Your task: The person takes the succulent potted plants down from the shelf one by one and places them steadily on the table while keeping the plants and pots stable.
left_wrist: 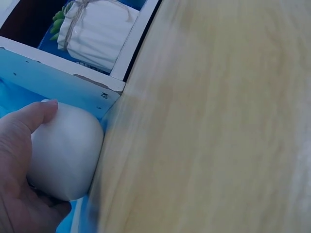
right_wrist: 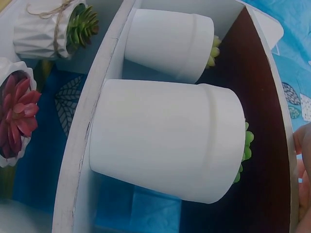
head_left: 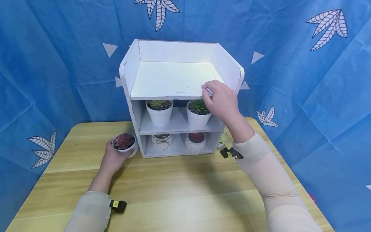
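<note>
On the wooden table, my left hand grips a rounded white pot holding a dark red succulent. This pot stands close to the left side of a white shelf unit; the left wrist view shows my thumb on the pot's white wall. My right hand is at the front edge of the unit's top board, its fingers loosely bent, with nothing seen in them. Just below it on the middle shelf is a white pot with a spiky green succulent, partly hidden by the board.
Another white pot with a green succulent shares the middle shelf. The bottom shelf holds a twine-tied white pot and a white pot with a red succulent. A small green plant stands right of the unit. Blue cloth hangs behind.
</note>
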